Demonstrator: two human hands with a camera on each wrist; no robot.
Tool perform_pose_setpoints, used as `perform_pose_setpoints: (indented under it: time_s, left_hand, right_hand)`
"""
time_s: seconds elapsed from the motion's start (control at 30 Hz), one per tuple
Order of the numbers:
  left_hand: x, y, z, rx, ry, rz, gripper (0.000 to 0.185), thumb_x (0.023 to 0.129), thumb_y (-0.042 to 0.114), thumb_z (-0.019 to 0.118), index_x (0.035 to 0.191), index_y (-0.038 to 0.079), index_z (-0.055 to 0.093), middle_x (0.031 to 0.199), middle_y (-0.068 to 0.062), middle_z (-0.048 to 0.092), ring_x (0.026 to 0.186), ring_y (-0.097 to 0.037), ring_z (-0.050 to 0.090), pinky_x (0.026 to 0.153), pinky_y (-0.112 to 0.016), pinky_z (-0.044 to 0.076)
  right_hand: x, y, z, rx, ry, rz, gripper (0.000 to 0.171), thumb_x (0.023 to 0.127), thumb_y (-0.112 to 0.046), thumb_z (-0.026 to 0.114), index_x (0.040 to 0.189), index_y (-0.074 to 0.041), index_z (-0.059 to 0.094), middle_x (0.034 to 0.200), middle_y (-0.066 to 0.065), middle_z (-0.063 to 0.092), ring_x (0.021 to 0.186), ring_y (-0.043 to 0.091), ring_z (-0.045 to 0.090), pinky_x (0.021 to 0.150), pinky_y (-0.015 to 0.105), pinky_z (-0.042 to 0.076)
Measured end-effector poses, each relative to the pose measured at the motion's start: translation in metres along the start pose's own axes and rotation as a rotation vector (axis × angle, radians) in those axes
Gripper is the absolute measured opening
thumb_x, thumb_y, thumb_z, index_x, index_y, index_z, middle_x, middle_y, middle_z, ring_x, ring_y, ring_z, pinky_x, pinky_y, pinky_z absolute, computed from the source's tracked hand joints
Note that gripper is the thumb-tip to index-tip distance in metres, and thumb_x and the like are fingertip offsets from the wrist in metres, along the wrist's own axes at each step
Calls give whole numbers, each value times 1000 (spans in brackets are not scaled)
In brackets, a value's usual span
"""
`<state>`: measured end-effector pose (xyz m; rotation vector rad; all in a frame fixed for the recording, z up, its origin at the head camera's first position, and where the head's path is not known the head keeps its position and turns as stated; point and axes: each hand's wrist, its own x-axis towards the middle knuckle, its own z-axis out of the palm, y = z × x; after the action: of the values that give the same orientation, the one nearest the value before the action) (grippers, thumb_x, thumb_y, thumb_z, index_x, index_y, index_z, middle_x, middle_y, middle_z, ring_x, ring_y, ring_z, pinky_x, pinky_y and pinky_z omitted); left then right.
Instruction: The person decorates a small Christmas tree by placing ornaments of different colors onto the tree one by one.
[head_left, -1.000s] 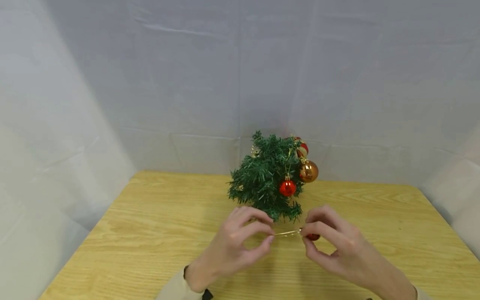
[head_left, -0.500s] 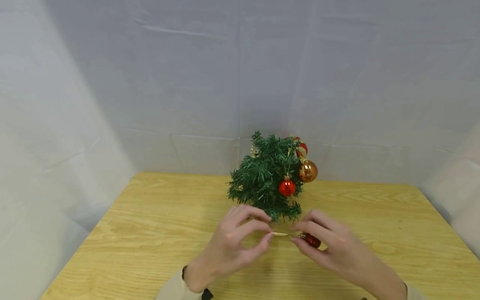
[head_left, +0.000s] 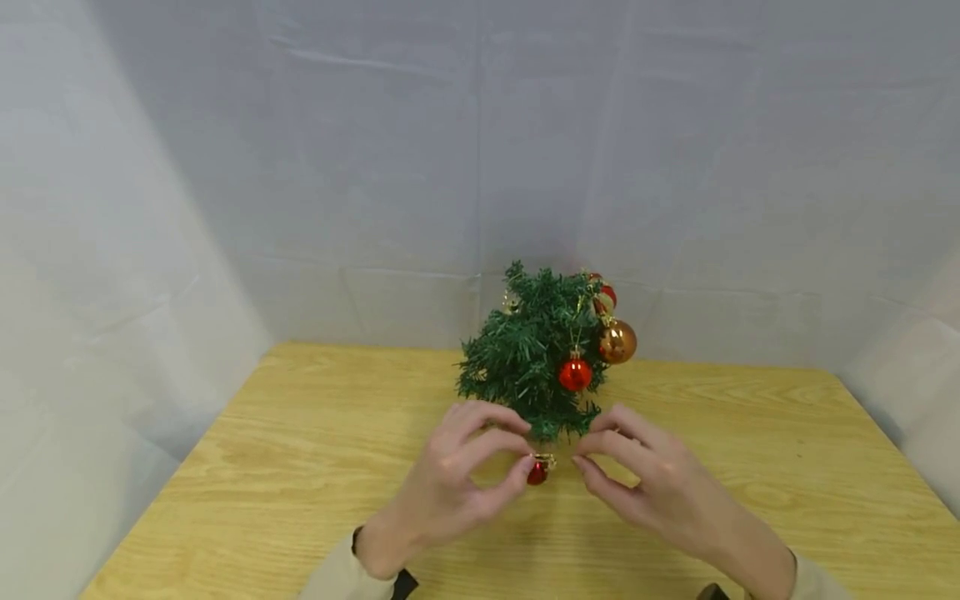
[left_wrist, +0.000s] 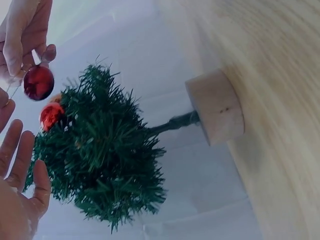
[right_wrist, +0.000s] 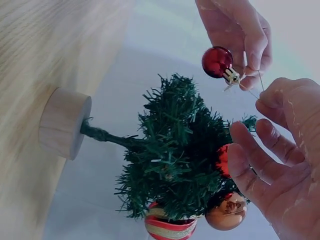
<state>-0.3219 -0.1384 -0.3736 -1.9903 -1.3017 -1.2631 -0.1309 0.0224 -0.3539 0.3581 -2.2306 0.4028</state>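
My left hand (head_left: 457, 479) pinches the gold string (right_wrist: 250, 91) of a small red bauble (head_left: 537, 473) between thumb and index finger. The bauble hangs close beside those fingertips, its gold cap (right_wrist: 231, 76) facing my right hand in the right wrist view. My right hand (head_left: 663, 483), a short gap to the right, has thumb and index finger together on the string's loop, which runs between both hands. Its other fingers are spread loosely. Just beyond the hands stands a small artificial Christmas tree (head_left: 525, 358).
On the tree's right side hang a bright red bauble (head_left: 575, 374), an orange-gold bauble (head_left: 618, 342) and a red-and-gold striped bauble (right_wrist: 171, 222). A round wooden base (left_wrist: 215, 107) carries the trunk. The wooden table (head_left: 337, 417) backs onto grey-white sheeting (head_left: 375, 167).
The red bauble has passed from my right fingers to beside my left fingertips. My right hand has shifted left, drawing nearer to the left hand. The tree has stayed still.
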Motion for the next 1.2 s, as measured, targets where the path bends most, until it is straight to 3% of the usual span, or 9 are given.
perform_pose_setpoints:
  time_s: [0.23,0.5,0.67,0.87,0.97,1.2]
  left_hand:
    - [8,-3,-15,-14,56,-19,4,91,13,72,94,11,73,107,-7,69,95,-19,63,82,-24,50]
    - [22,-7,-26,-58,137,-29,9,97,13,66,96,7,73,105,-12,69,98,-24,66,91,-30,55]
    - [30,-9,-30,-71,149,-84,13,99,17,65,97,7,73,110,-13,68,100,-24,66,88,-26,55]
    - [39,-16,-38,-82,166,-144,13,100,16,64,96,6,72,111,-14,67,102,-25,66,88,-26,55]
    - [43,-21,-40,-66,181,-161,8,97,11,66,95,6,72,110,-14,68,101,-25,67,88,-26,55]
    - [51,-28,-41,14,198,-249,6,93,10,70,94,6,74,111,-11,69,101,-22,68,88,-32,55]
  right_hand:
    - [18,-3,1,-22,64,-24,21,103,-26,59,95,-12,72,98,1,62,74,6,58,67,9,48]
    - [44,-4,2,-142,93,6,28,104,-30,55,92,-10,71,104,9,63,87,17,57,76,17,45]
    - [59,-3,2,-180,103,0,26,103,-28,56,91,-10,70,108,11,63,97,25,56,87,30,44]
    - [77,0,5,-230,117,16,11,96,-18,68,91,-9,72,111,12,63,104,32,55,95,46,44]
    - [85,2,7,-260,127,20,3,90,-12,73,90,-9,72,110,13,63,105,34,55,93,49,44]
    - [98,7,13,-370,158,14,6,87,-12,78,90,-10,73,109,14,63,104,36,55,84,51,43]
